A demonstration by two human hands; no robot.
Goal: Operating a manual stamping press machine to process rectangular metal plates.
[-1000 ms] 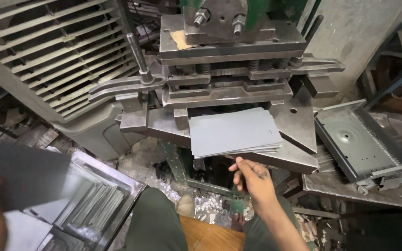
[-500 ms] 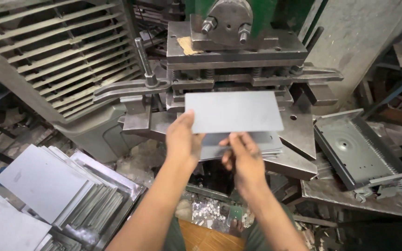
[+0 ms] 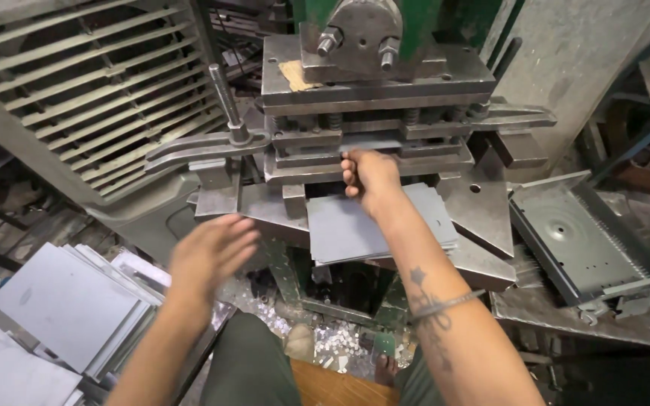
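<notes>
The right hand (image 3: pixel 370 174) has pushed a grey metal sheet (image 3: pixel 374 222) under the press die (image 3: pixel 374 143), fingers curled on it; the left hand (image 3: pixel 212 252), open and empty, has withdrawn toward lower left.

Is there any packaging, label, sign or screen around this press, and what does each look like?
No packages, signs or screens show.
Paper scrap: the only label-like thing, a small torn tan patch stuck on the press's grey top plate, left of the two bolts.
</notes>
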